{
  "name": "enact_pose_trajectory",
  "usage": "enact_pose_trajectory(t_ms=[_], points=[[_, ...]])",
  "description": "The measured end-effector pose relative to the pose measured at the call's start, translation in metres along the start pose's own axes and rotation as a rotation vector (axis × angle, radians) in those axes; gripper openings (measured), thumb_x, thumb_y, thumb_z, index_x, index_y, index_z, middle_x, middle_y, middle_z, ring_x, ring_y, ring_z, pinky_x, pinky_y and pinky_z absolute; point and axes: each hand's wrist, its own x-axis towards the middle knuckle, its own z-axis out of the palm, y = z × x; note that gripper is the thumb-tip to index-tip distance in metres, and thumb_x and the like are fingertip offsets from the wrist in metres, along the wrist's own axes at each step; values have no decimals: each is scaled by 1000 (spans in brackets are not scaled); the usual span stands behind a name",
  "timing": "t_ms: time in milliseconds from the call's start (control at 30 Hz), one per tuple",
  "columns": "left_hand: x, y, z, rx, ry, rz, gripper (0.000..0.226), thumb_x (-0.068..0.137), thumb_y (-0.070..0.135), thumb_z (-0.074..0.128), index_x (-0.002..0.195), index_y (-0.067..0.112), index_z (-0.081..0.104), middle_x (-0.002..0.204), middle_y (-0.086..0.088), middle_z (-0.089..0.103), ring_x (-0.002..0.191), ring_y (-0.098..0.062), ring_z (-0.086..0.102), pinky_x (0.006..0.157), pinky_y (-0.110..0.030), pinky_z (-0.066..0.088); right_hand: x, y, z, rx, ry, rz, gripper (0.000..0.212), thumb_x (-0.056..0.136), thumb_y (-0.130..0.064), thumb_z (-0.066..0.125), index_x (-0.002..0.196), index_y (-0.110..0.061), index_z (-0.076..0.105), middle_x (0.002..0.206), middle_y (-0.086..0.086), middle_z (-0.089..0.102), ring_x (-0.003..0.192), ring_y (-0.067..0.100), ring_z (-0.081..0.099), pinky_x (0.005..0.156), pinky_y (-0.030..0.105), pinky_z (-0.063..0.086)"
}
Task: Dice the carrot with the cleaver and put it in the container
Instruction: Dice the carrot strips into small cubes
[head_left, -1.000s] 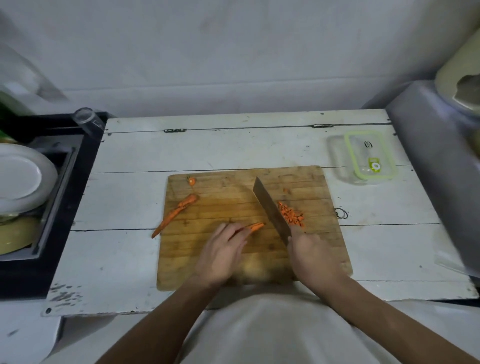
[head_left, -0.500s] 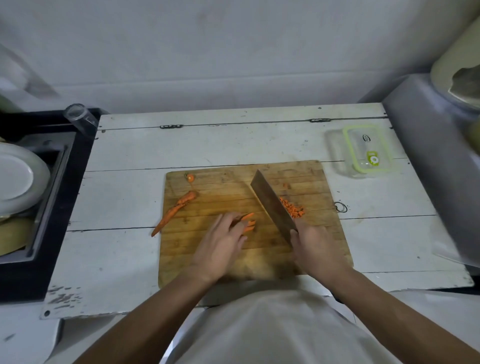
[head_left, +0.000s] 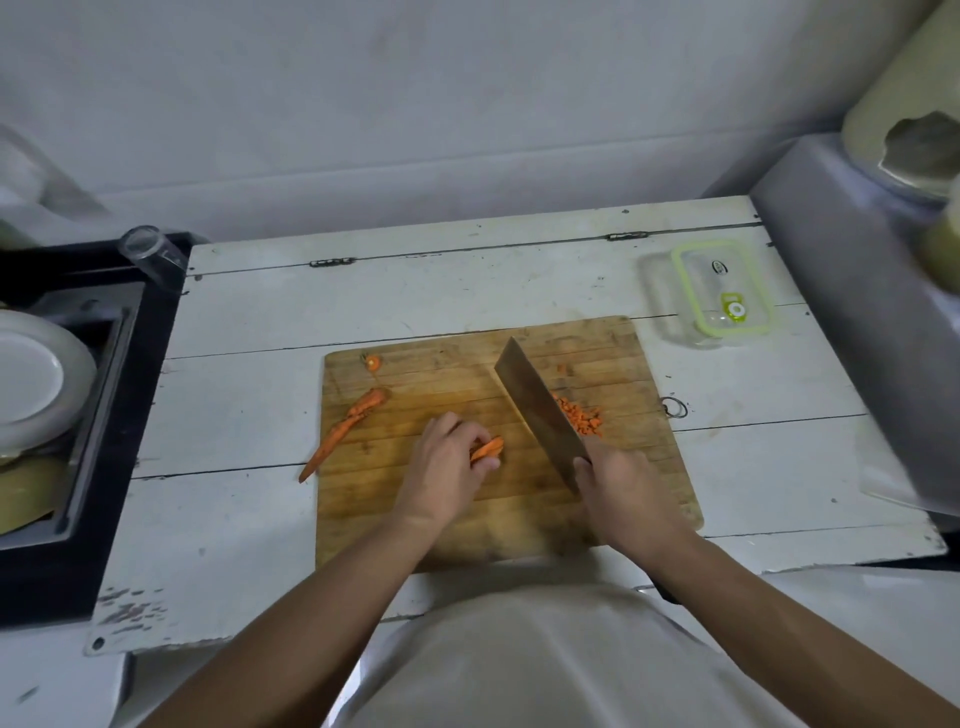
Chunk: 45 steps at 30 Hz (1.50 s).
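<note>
On the wooden cutting board (head_left: 457, 525), my left hand (head_left: 447, 462) curls its fingers round a bundle of carrot strips (head_left: 491, 448) near the middle. My right hand (head_left: 618, 488) grips the handle of the cleaver (head_left: 537, 408); its blade points up and to the left, just right of the strips. A pile of diced carrot (head_left: 584, 418) lies right of the blade. A long carrot tail (head_left: 345, 428) lies across the board's left edge, and a small carrot top (head_left: 372, 362) sits at the far left corner. The clear container with a green-rimmed lid (head_left: 719, 296) stands on the table at the right.
The board lies on a white wooden table (head_left: 249, 415). A black sink unit (head_left: 78, 415) with white plates (head_left: 31, 379) is on the left, and a glass (head_left: 153, 254) lies at its far corner. A grey metal surface (head_left: 852, 291) rises on the right.
My left hand has gathered the carrot strips and curled its fingers round them. The cleaver has stayed to their right, above the board.
</note>
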Motion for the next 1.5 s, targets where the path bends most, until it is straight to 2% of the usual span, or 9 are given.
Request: enact_pose_trajectory(t_ms=[167,300,400,600,800,1033,1167,1300,1500], points=[[-10,-5,-8,-11,-35,-21,45,93,36,73,134,27,58,126,11,51,123,-9,45,108,-30,43,1,5,-2,11,-10,-7,21,105,-24,44,112,-11,57,85,9,68,69,28,59,58,34,43],[-18,-7,-4,-2,55,25,22,94,23,72,116,23,72,107,13,57,102,-6,54,88,-19,44,0,2,-1,-6,-45,-36,22,106,-26,41,114,-13,57,86,8,67,69,27,58,58,34,44],[-16,-5,7,-35,158,66,17,90,15,76,107,18,78,98,9,61,90,-9,57,80,-26,51,0,-2,1,-19,-48,-51,23,106,-27,40,114,-14,57,86,8,65,72,30,59,59,35,45],[-17,3,17,-11,247,66,21,89,20,77,110,19,79,104,5,65,96,-14,57,81,-28,51,1,-8,0,-40,-49,-75,23,105,-26,42,115,-14,58,87,5,66,74,27,63,61,34,47],[-18,-5,14,38,281,245,19,88,14,77,106,18,79,104,5,71,95,-11,57,79,-25,53,-17,-18,-3,-145,-49,-66,8,103,-18,45,110,-19,47,83,4,64,70,26,64,59,38,53],[-12,-7,15,27,255,289,10,88,7,74,92,15,79,91,2,68,85,-13,54,76,-28,52,-32,-34,8,-319,-165,-58,39,88,-3,62,117,-18,39,89,4,67,78,28,68,67,38,55],[-12,-9,16,17,240,285,10,89,7,73,93,14,78,89,2,65,85,-14,54,74,-30,52,-40,-40,10,-316,-141,-65,38,89,-6,62,115,-20,39,85,0,64,72,23,67,67,34,56],[-11,-10,15,-2,237,300,12,88,4,71,91,13,77,89,1,63,85,-16,54,75,-28,49,-37,-50,13,-317,-197,-20,39,87,-3,65,113,-17,40,95,3,68,84,24,70,69,31,51],[-11,-14,16,8,181,283,22,76,-9,71,87,10,73,89,-2,62,86,-22,56,71,-37,52,12,-75,23,-242,-83,11,16,102,-4,37,113,-12,46,96,11,70,91,33,71,69,38,52]])
